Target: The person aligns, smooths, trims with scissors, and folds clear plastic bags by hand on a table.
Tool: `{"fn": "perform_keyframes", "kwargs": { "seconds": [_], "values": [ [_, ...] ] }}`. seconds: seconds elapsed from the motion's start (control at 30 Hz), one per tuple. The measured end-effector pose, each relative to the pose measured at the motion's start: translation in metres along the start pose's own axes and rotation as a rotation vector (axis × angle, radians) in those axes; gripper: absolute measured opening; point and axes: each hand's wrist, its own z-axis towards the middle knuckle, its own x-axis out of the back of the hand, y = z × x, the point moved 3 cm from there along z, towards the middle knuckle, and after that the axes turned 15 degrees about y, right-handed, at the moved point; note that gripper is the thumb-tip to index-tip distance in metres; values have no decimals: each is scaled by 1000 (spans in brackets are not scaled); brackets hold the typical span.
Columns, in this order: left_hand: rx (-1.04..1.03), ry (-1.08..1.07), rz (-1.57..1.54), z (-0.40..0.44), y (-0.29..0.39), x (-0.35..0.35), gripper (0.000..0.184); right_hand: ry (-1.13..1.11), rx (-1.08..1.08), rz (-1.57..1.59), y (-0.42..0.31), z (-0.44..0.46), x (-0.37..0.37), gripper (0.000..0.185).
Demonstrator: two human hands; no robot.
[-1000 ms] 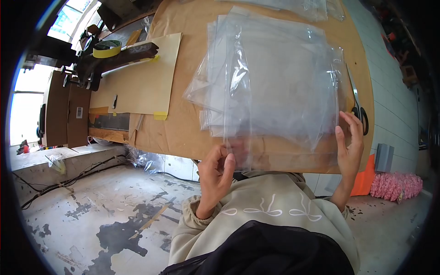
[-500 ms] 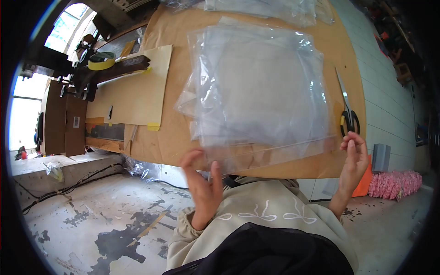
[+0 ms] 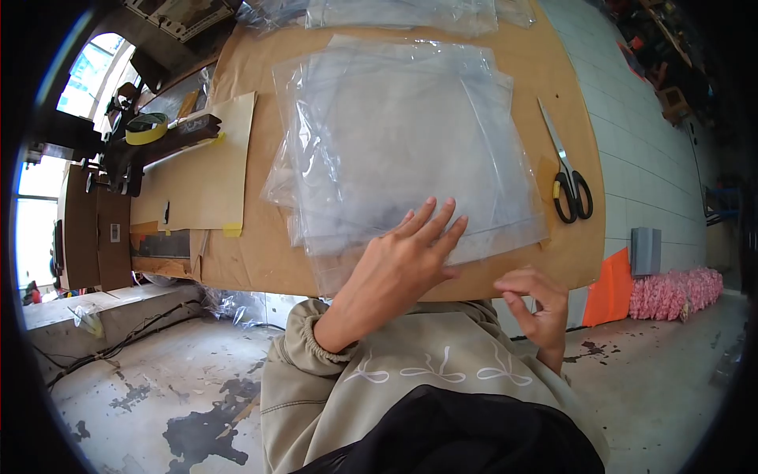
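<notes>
A loose pile of clear plastic bags [image 3: 403, 142] lies on the brown-covered table [image 3: 253, 253]. Over the pile's near edge is my left hand [image 3: 399, 265], palm down with its fingers spread; whether it presses on the top bag is hard to tell. My right hand [image 3: 537, 304] is off the table's front edge, thumb and forefinger apart, holding nothing that shows. Black-handled scissors [image 3: 570, 186] lie to the right of the pile, blades pointing away.
More clear bags [image 3: 403, 12] lie at the table's far edge. At the left are a machine arm [image 3: 178, 142] with a yellow tape roll [image 3: 146, 130] and a cardboard sheet [image 3: 213, 174]. An orange sheet [image 3: 609, 291] and a pink bundle [image 3: 675, 294] are beyond the right edge.
My left hand has swung up and right over the pile, fingers spreading. The top bag's near edge has left my right hand, which has moved toward my body. The view has shifted.
</notes>
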Motion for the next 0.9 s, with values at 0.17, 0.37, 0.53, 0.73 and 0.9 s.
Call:
{"fn": "perform_keyframes", "kwargs": {
  "seconds": [0.17,0.37,0.53,0.73,0.9],
  "values": [
    [80,33,-23,3,-9,4,45,-92,210,28,-7,6,-25,22],
    [5,184,58,1,12,9,41,49,448,-472,-4,26,-46,40],
    [-177,344,200,2,35,-1,44,-29,391,-586,29,98,-63,49],
    [-109,374,292,22,30,0,45,3,361,-609,63,197,-97,42],
    [-156,405,399,20,27,-1,45,108,402,-649,71,220,-117,38]
  ]
}}
